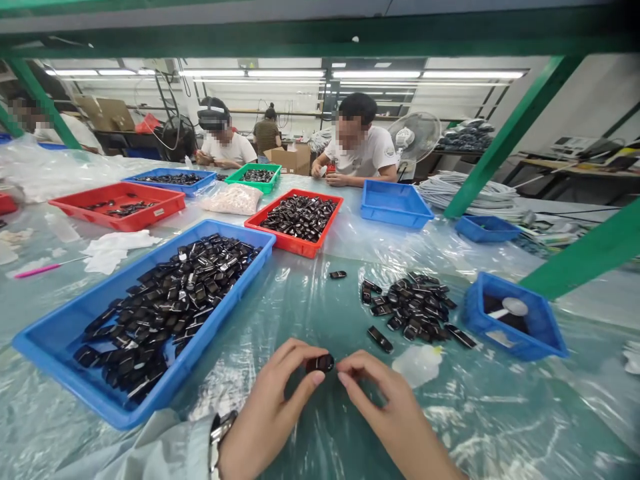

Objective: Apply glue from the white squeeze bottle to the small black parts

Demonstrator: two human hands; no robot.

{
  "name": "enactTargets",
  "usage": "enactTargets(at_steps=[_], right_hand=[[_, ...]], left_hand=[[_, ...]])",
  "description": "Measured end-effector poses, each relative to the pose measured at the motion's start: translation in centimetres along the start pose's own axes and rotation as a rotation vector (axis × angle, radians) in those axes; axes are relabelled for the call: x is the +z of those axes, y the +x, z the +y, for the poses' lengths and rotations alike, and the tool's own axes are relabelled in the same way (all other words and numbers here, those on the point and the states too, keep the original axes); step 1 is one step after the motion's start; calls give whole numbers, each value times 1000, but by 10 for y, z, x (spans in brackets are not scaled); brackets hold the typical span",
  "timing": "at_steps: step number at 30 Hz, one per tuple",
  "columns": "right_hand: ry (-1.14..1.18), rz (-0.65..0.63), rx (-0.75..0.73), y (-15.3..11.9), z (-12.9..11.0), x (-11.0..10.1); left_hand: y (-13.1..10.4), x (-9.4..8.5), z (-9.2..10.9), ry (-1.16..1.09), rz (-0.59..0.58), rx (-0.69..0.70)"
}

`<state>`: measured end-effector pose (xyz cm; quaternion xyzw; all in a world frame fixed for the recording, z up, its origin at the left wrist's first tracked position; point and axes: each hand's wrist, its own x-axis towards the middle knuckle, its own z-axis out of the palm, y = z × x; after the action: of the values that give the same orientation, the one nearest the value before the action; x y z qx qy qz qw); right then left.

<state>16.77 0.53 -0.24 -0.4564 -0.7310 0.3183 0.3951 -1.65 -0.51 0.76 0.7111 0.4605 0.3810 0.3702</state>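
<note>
Between the thumb and fingers of my left hand [273, 403] is a small black glossy plastic casing [319, 363], held level just above the table. My right hand [383, 393] is pinched close to the casing's right end; whatever its fingertips hold, if anything, is too small to make out. Beyond my hands lies a loose pile of similar black casings [413, 303], with one single casing [337, 275] apart from it to the left. On my left, a large blue tray [220, 340] holds many more of them. A translucent whitish scrap [419, 365] lies right of my hands.
A red tray [295, 247] of black pieces touches the blue tray's far end. At right stands a small blue bin [525, 337] with a white scoop [514, 307], near a slanted green post [585, 247]. A pink-handled tool [37, 271] lies far left. Co-workers [365, 150] sit opposite.
</note>
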Motion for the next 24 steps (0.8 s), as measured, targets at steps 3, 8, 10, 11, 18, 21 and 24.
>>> enactTargets(at_steps=[3, 8, 10, 11, 18, 21, 24], right_hand=[[201, 19, 151, 1, -3, -8], [472, 12, 279, -3, -5, -15], [552, -31, 325, -5, -9, -16], [588, -57, 350, -6, -11, -17], [781, -205, 480, -7, -17, -18], [824, -232, 497, -6, -16, -19], [853, -261, 510, -6, -14, -19]], left_hand=[[-2, -1, 2, 42, -58, 15], [-5, -2, 2, 113, -106, 46], [-6, -2, 2, 137, -105, 66], [-6, -2, 2, 150, -106, 79], [-9, -1, 2, 223, -157, 195], [-9, -2, 2, 225, -168, 231], [-10, -2, 2, 231, -157, 280]])
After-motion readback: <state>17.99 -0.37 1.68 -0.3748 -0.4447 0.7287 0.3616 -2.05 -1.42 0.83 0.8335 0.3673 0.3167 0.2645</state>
